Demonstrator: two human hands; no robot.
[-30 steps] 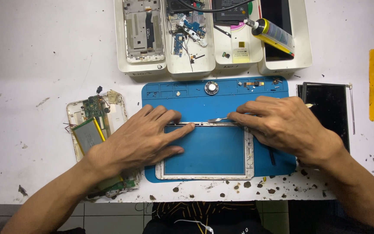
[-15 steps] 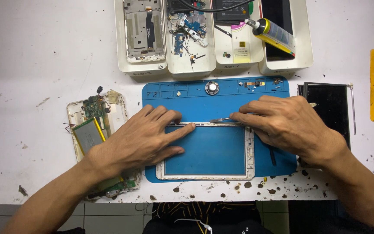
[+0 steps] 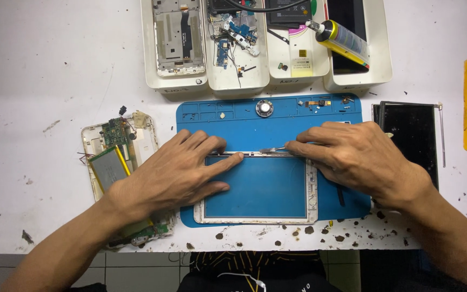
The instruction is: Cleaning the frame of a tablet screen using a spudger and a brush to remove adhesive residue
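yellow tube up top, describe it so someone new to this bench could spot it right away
Above the blue work mat stands a row of white trays. The yellow tube lies slantwise across the rightmost two, the only bright yellow cylinder there, with a silver cap.

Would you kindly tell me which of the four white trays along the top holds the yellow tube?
The rightmost tray: the yellow tube lies tilted across it, over a dark screen, unlike the others.

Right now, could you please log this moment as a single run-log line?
left hand: pressing white tablet frame flat | right hand: thin metal tool at frame's top edge | base: blue silicone work mat | left: opened tablet back
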